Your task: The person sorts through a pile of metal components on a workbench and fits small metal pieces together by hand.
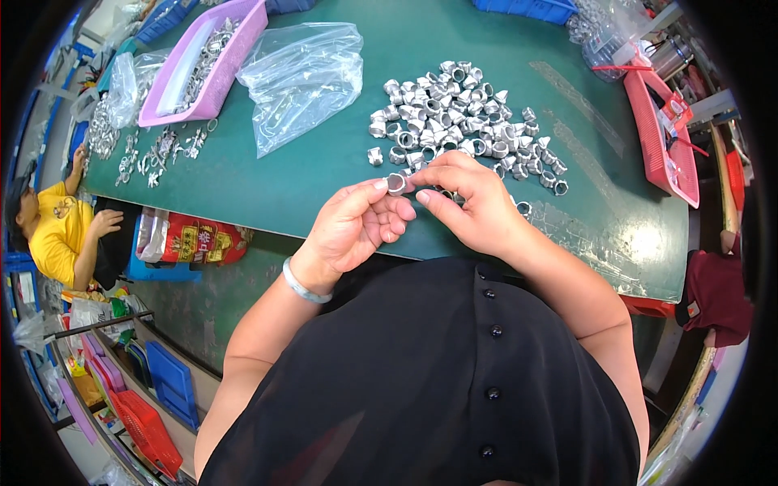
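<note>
Directions read from the middle of the view, twelve o'clock being away from the wearer.

Step in hand (judged): close handling of one piece, raised apart from the loose stock. Next move (judged): calls for a steady left pinch and room for the right fingertips at the ring's edge.

Item 1. Silver-grey metal ring (396,185), one; just above centre, at twelve o'clock, near the table's near edge, opening turned partly upward.

Item 2. Left hand (352,223); palm up, toward eight o'clock from the ring. Thumb and forefinger closed on the ring in a pinch; remaining fingers curled loosely. Pale bangle (306,283) at the wrist.

Item 3. Right hand (480,198); at two o'clock, back uppermost, fingers bent, thumb and forefinger parted. Forefinger tip at the ring's right side; contact cannot be told, nor whether anything sits beneath the palm.

Item 4. Heap of silver-grey metal rings (458,113), many; one o'clock, on the green tabletop (438,32).

Item 5. Clear plastic bag (304,81), flat; eleven o'clock.

Item 6. Lilac plastic basket (243,61) holding metal pieces; ten to eleven o'clock.

Item 7. Coral-red plastic basket (685,182); two o'clock.
</note>
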Tool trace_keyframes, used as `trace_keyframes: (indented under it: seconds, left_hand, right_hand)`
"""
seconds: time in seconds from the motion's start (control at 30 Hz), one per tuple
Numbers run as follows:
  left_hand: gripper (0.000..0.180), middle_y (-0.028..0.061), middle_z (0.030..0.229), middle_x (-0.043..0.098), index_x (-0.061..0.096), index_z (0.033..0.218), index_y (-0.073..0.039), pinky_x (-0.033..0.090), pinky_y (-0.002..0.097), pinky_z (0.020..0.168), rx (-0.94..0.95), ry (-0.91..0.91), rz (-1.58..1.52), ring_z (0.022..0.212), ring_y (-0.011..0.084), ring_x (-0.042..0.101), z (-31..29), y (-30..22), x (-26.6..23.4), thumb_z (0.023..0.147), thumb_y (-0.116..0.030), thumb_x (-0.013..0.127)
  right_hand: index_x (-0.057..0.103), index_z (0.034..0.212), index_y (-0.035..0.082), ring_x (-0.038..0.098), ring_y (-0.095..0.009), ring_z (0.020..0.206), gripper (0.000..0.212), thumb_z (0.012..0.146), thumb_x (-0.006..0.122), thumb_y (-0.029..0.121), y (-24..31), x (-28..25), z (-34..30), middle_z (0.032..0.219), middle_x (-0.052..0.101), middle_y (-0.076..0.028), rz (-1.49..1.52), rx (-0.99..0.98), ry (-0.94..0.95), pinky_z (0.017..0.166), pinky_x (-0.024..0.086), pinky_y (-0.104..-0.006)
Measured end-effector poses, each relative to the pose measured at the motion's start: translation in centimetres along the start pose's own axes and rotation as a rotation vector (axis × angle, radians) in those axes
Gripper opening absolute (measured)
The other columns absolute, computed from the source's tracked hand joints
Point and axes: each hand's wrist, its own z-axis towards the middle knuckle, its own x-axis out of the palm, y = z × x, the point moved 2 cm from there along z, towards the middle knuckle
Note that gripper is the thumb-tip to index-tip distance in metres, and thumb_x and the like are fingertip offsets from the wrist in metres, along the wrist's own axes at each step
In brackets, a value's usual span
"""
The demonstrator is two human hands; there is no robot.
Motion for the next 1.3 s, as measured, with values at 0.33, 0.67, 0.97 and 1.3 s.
trace_keyframes:
  seconds: [0.33,0.67,0.97,1.3]
  left_hand:
    - [0.027,0.0092,0.080,0.063,0.055,0.098,0.000,0.048,0.0216,0.057,0.004,0.005,0.122,0.062,0.0114,0.058,0.1,0.3,0.5,0.094,-0.024,0.042]
    - [0.027,0.0069,0.079,0.062,0.056,0.097,-0.001,0.046,0.0213,0.056,0.103,-0.064,0.305,0.063,0.0107,0.058,-0.1,1.0,1.7,0.094,-0.025,0.043]
    - [0.028,0.0063,0.080,0.061,0.054,0.103,0.000,0.046,0.0210,0.059,0.086,-0.064,0.298,0.064,0.0094,0.056,-0.4,1.2,1.7,0.094,-0.025,0.042]
    - [0.028,0.0081,0.079,0.062,0.055,0.098,0.001,0.046,0.0211,0.056,0.069,-0.070,0.291,0.063,0.0108,0.058,-0.6,1.4,1.3,0.094,-0.023,0.041]
  right_hand:
    - [0.065,0.089,0.002,0.060,-0.018,0.076,0.014,0.077,0.063,0.009,0.2,0.1,0.2,0.083,0.060,-0.008,0.139,0.129,0.000,0.063,0.047,-0.0280]
    - [0.062,0.084,0.001,0.057,-0.015,0.072,0.013,0.074,0.064,0.009,0.1,0.0,-0.1,0.081,0.058,-0.007,0.170,0.200,-0.001,0.062,0.046,-0.0267]
    - [0.061,0.083,0.002,0.057,-0.022,0.076,0.013,0.072,0.061,0.008,0.2,0.4,-0.3,0.082,0.057,-0.009,0.104,0.117,-0.023,0.066,0.046,-0.0313]
    - [0.057,0.082,0.003,0.056,-0.028,0.078,0.013,0.071,0.062,0.007,0.3,0.7,-0.1,0.081,0.057,-0.010,0.021,0.014,0.015,0.069,0.045,-0.0357]
